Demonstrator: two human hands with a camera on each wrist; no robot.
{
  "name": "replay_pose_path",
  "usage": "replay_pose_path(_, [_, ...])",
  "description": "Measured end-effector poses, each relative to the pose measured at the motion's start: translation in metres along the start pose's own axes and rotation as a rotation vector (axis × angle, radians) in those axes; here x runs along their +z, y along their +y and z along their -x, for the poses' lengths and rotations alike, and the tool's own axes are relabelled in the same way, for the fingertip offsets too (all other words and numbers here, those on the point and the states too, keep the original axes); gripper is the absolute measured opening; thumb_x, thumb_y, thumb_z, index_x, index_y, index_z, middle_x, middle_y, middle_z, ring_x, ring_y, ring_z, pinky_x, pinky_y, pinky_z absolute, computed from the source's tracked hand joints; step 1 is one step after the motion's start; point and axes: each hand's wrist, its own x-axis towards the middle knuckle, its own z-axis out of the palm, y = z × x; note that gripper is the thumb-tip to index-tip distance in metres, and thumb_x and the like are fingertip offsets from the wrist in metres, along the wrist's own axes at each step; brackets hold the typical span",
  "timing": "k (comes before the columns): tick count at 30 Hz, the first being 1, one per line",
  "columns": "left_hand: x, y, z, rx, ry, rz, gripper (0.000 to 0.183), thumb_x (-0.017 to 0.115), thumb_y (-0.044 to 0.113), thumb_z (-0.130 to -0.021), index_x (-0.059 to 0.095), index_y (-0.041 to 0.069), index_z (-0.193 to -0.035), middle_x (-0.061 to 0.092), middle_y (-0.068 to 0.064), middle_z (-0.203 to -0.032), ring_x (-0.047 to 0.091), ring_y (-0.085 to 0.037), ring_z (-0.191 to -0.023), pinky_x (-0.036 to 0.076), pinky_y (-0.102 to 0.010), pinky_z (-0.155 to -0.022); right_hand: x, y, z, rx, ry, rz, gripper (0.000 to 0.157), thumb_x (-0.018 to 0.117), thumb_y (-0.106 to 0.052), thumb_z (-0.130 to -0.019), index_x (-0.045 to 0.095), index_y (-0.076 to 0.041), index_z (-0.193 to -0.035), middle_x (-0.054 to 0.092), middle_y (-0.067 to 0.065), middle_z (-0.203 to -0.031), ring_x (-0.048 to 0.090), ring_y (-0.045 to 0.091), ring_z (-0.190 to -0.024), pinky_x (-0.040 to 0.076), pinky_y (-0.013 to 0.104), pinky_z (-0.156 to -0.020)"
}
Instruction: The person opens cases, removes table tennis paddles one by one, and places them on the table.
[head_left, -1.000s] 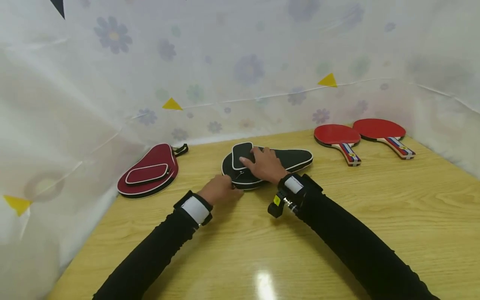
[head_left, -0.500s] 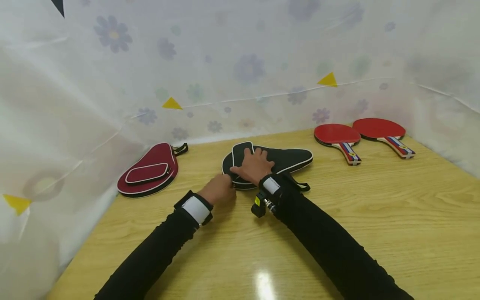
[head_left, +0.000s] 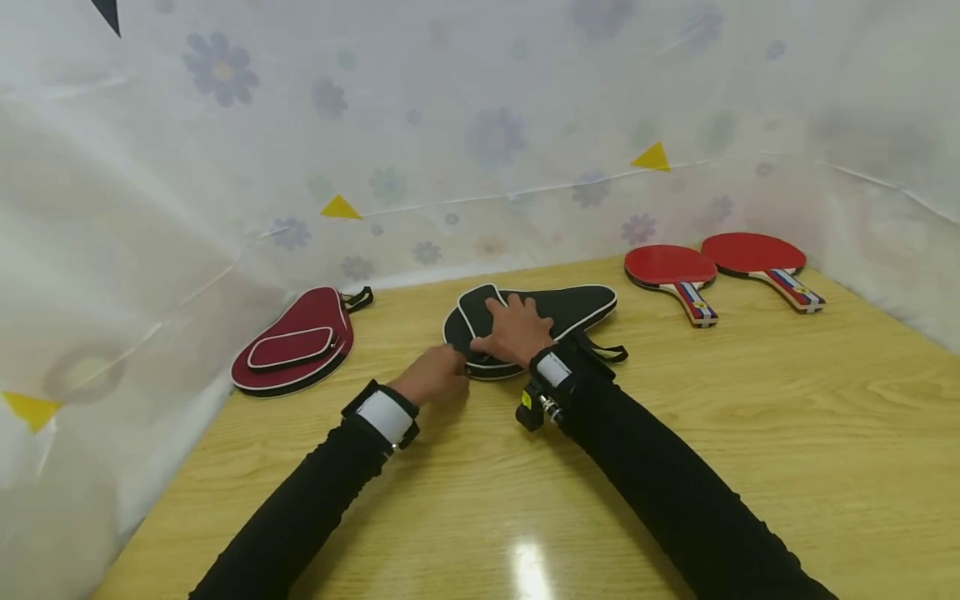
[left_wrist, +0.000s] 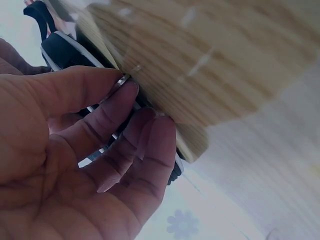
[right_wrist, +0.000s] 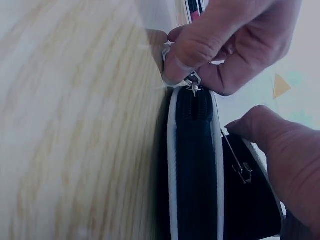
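Note:
A black table tennis paddle case (head_left: 566, 308) with white piping lies flat on the wooden table, its narrow end to the right. My right hand (head_left: 517, 329) rests spread on top of it, across the small pocket (head_left: 476, 310). At the case's near left edge, my left hand (head_left: 433, 377) pinches the metal zipper pull (right_wrist: 194, 82) between thumb and fingertips. In the right wrist view the zipper teeth (right_wrist: 195, 107) run along the case's side below that pull. A small pocket zipper pull (right_wrist: 244, 172) hangs near my right thumb.
To the left lies a maroon paddle case (head_left: 315, 321) with a black wrist strap. Two red paddles (head_left: 670, 265) (head_left: 753, 252) lie at the back right. A black strap (head_left: 607, 352) sticks out beside my right wrist. Flower-patterned white sheeting (head_left: 450, 125) stands behind the table.
My right hand has shifted left and spread over the case. The case has turned slightly, its narrow end swinging toward the back. My left hand keeps its place at the zipper.

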Motion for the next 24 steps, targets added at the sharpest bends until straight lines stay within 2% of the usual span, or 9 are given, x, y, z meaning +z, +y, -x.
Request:
replay_pose_path(5, [-0.002,0.003,0.0,0.001,-0.014,0.039,0.015,0.065,0.003,-0.09,0.066,0.0,-0.075,0.055,-0.005,-0.07,0.047,-0.017,-0.067,0.04,-0.029,-0.063,-0.006,0.003,-0.001,-0.017,-0.037,0.004,0.076,0.07,-0.046,-0.093,0.041,-0.016,-0.156,0.038,0.024,-0.155,0.034,0.049,-0.14,0.036,0.073,-0.099])
replay_pose_path(14, [-0.002,0.005,0.0,-0.06,-0.043,0.06,0.019,0.064,0.005,-0.094,0.062,0.002,-0.075,0.049,-0.003,-0.073,0.044,-0.015,-0.065,0.034,-0.025,-0.06,-0.016,0.009,-0.002,-0.038,-0.127,-0.008,0.076,0.067,-0.042,-0.094,0.036,-0.019,-0.159,0.034,0.022,-0.157,0.032,0.047,-0.143,0.032,0.074,-0.102])
replay_pose_path(18, [-0.001,0.004,-0.001,-0.058,-0.049,0.073,0.018,0.065,0.006,-0.094,0.063,0.003,-0.077,0.051,-0.004,-0.075,0.046,-0.015,-0.065,0.036,-0.025,-0.06,-0.022,0.013,-0.001,-0.058,-0.174,-0.021,0.076,0.066,-0.039,-0.094,0.035,-0.018,-0.159,0.034,0.022,-0.158,0.031,0.046,-0.143,0.031,0.073,-0.104])
replay_pose_path(24, [-0.001,0.004,0.0,-0.031,-0.038,0.086,0.021,0.065,0.005,-0.093,0.06,0.005,-0.073,0.048,-0.002,-0.074,0.044,-0.014,-0.064,0.034,-0.024,-0.06,-0.027,0.02,-0.003,-0.107,-0.227,-0.007,0.074,0.067,-0.035,-0.093,0.036,-0.018,-0.158,0.039,0.021,-0.155,0.036,0.046,-0.14,0.036,0.069,-0.101])
